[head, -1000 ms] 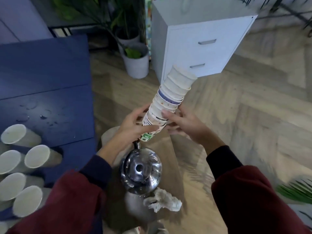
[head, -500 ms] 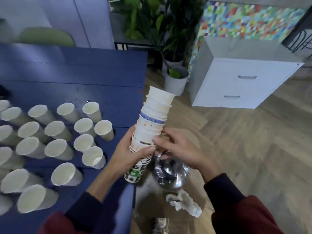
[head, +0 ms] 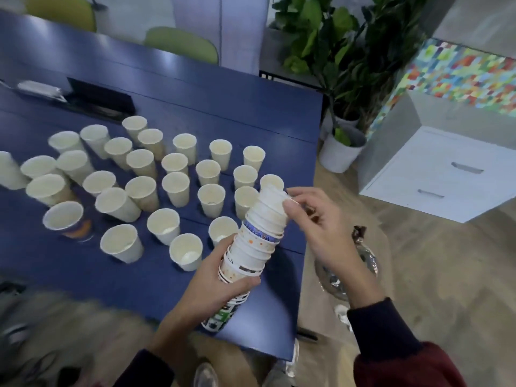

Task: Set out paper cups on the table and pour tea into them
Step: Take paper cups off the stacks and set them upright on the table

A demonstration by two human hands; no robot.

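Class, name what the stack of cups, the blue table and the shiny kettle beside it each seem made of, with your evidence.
Stack of cups: paper, matte, with printed patterns and thin rolled rims. Table: likely painted wood; smooth blue surface, soft sheen, plank seams. Kettle: polished metal, judging by mirror-like reflections; mostly hidden.

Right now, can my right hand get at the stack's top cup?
Likely yes: the right hand seems to pinch the top cup at its rim, nothing between, while the left hand grips the stack.
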